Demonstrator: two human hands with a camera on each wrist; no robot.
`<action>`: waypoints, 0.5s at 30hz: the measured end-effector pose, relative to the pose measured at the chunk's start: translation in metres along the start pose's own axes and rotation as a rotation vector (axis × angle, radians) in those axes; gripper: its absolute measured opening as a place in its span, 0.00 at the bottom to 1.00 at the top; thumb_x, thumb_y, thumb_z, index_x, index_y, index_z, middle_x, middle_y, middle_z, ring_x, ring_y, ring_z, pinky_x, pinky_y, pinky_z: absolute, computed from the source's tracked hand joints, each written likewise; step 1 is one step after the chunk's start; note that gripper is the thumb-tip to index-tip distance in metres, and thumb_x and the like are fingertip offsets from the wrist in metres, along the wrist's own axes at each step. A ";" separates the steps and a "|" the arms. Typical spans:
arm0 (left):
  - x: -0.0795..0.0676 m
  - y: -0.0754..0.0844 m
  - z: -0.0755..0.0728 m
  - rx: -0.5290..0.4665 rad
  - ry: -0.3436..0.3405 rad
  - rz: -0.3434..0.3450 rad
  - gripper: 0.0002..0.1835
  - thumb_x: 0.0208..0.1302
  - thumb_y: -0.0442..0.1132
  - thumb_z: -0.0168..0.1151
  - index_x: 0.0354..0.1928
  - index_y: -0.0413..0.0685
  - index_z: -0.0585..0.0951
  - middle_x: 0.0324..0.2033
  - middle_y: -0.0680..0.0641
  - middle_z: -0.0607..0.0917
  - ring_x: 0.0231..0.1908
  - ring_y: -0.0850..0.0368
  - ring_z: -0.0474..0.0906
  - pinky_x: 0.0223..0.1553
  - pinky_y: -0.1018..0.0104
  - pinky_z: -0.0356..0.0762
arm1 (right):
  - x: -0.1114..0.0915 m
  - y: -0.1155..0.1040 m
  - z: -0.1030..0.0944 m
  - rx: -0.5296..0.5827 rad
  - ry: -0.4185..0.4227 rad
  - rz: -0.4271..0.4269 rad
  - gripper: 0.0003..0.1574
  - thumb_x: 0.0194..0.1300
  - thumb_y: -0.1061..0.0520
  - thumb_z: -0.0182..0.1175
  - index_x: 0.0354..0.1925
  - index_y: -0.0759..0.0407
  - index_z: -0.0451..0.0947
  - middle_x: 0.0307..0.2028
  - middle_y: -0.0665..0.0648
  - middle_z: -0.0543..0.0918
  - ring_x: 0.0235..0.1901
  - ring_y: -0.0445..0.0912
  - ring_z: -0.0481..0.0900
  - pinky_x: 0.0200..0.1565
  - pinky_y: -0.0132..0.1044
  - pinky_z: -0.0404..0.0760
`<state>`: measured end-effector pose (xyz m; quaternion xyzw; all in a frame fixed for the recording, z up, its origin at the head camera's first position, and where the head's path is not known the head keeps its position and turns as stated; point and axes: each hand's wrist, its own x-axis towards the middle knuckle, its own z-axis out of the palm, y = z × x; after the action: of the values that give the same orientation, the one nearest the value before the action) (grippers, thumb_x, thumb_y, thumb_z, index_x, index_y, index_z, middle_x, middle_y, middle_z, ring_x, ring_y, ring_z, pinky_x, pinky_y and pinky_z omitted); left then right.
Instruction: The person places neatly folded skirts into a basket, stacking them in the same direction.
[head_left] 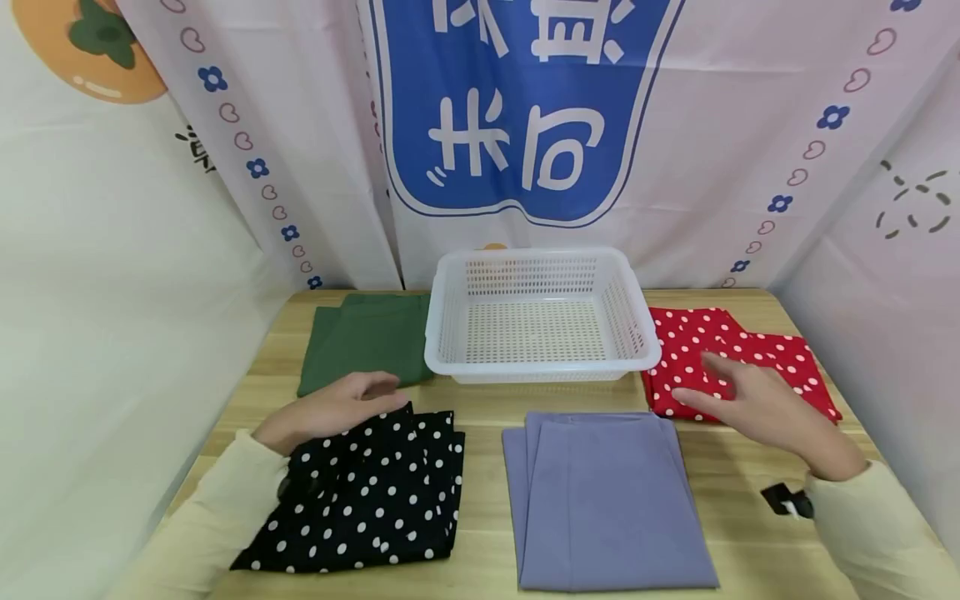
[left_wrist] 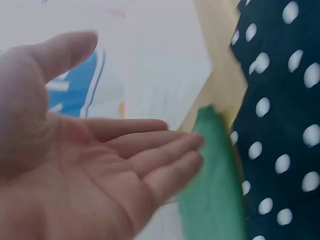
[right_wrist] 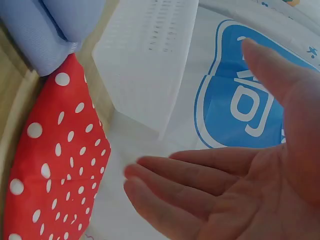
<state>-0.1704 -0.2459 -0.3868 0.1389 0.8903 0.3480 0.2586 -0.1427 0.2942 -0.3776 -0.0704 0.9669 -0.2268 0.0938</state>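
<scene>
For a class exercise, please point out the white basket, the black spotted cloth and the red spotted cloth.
White basket (head_left: 543,367), head view: middle of its front rim.
Black spotted cloth (head_left: 375,492), head view: middle of its top.
Red spotted cloth (right_wrist: 61,165), right wrist view: middle of its visible surface.

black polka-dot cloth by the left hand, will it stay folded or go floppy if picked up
The black polka-dot cloth would probably sag, since it lies limp and creased on the wood-grain tabletop. Lifted by one corner, it may well unfold: its layered edges sit uneven, with no visible fastening. Its layers look thin, so it is likely light.
</scene>
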 end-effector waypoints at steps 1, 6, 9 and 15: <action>-0.004 0.002 0.000 -0.063 -0.016 0.000 0.38 0.69 0.64 0.49 0.69 0.42 0.64 0.67 0.39 0.70 0.67 0.44 0.67 0.66 0.47 0.69 | -0.004 0.001 -0.002 0.007 -0.011 0.003 0.63 0.57 0.24 0.57 0.69 0.71 0.59 0.63 0.74 0.70 0.60 0.68 0.72 0.49 0.59 0.82; -0.013 0.019 0.017 -0.533 -0.136 0.043 0.31 0.75 0.48 0.47 0.68 0.31 0.62 0.67 0.32 0.68 0.68 0.39 0.65 0.69 0.50 0.66 | -0.019 0.012 -0.005 0.100 -0.148 0.075 0.57 0.60 0.28 0.58 0.65 0.74 0.65 0.57 0.72 0.78 0.53 0.63 0.81 0.44 0.51 0.86; -0.013 0.031 0.039 -0.725 -0.192 0.032 0.30 0.76 0.44 0.43 0.67 0.24 0.57 0.67 0.27 0.64 0.69 0.37 0.63 0.69 0.50 0.65 | -0.024 0.021 0.001 0.212 -0.259 0.145 0.53 0.63 0.31 0.57 0.65 0.73 0.65 0.56 0.69 0.80 0.51 0.57 0.82 0.45 0.49 0.86; -0.003 0.043 0.089 -0.823 -0.236 -0.036 0.30 0.74 0.43 0.47 0.65 0.23 0.60 0.65 0.28 0.68 0.67 0.38 0.66 0.69 0.51 0.67 | -0.029 0.039 0.026 0.496 -0.397 0.228 0.43 0.68 0.40 0.56 0.63 0.75 0.67 0.53 0.66 0.82 0.51 0.55 0.84 0.50 0.47 0.85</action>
<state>-0.1156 -0.1673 -0.4112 0.0473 0.6437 0.6514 0.3988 -0.1127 0.3225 -0.4137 0.0205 0.8467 -0.4252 0.3192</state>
